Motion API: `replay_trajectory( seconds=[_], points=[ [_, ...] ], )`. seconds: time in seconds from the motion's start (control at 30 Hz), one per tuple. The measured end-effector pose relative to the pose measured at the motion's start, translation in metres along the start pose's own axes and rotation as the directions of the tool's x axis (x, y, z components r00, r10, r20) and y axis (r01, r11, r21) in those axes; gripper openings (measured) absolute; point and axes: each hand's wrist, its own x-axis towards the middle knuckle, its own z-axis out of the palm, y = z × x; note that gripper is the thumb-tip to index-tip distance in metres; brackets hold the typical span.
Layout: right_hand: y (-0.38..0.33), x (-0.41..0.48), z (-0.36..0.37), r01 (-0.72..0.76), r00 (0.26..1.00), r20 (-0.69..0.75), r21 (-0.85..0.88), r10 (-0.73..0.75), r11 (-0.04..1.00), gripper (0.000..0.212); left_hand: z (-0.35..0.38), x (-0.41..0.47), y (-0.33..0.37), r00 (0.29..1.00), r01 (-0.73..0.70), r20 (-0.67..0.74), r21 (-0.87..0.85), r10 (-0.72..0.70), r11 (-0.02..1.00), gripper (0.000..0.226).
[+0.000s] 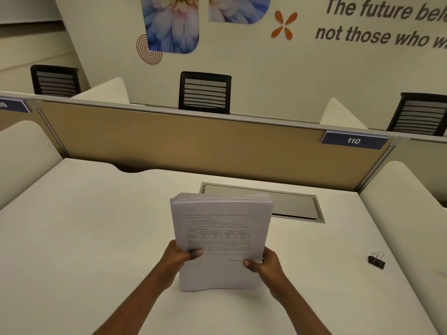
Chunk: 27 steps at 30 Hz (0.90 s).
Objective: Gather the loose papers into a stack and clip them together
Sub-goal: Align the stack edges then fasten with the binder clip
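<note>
A thick stack of printed white papers [221, 228] stands nearly upright on its bottom edge on the white desk [84, 238], printed side toward me. My left hand [180, 258] grips its left edge, thumb on the front sheet. My right hand [264, 263] grips the right edge the same way. The top edges of the sheets are fanned slightly uneven. A black binder clip [376, 260] with silver handles lies on the desk far to the right, apart from both hands.
A grey metal cable hatch [295, 204] is set into the desk behind the stack. A tan partition [181, 143] with a blue "110" label [353, 140] closes the far edge. White side dividers flank the desk. Black chairs stand beyond the partition.
</note>
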Motion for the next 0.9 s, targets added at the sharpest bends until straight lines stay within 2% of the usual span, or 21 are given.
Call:
replay_trajectory(
  seconds=[0.1,0.3,0.4,0.47,0.6,0.7,0.8,0.9],
  points=[
    [-0.002,-0.001,0.008,0.037,0.998,-0.051,-0.077,-0.041,0.996,0.032,0.001,0.0,-0.002,0.999,-0.004,-0.048,-0.015,0.003,1.0,0.076],
    [-0.011,-0.022,0.021,0.06,0.944,-0.318,-0.098,-0.088,0.993,0.033,0.008,0.0,0.002,0.994,-0.072,-0.086,-0.042,0.069,0.996,0.071],
    [-0.011,-0.033,0.024,0.078,0.915,-0.388,-0.106,-0.113,0.991,0.034,0.008,0.001,0.004,0.996,-0.078,-0.054,-0.02,0.077,0.997,0.07],
    [-0.007,-0.04,0.026,0.058,0.921,-0.378,-0.117,-0.098,0.991,0.033,0.007,0.001,0.0,0.998,-0.057,-0.041,0.005,0.057,0.998,0.066],
    [0.004,-0.046,0.026,-0.012,0.945,-0.323,-0.165,-0.042,0.986,0.031,0.007,0.0,-0.008,0.999,-0.003,-0.041,0.087,0.006,0.996,0.071],
    [0.008,-0.044,0.023,-0.031,0.951,-0.306,-0.212,-0.037,0.977,0.034,0.009,0.002,-0.005,1.0,-0.003,-0.027,0.128,0.006,0.992,0.042],
    [0.01,-0.039,0.022,-0.051,0.951,-0.307,-0.259,-0.033,0.964,0.036,0.011,0.001,0.0,1.0,-0.011,-0.018,0.183,0.014,0.983,0.031],
    [0.013,-0.038,0.022,-0.048,0.95,-0.308,-0.298,-0.049,0.953,0.032,0.017,-0.004,0.007,0.998,-0.032,-0.042,0.187,0.041,0.982,0.048]
  ],
)
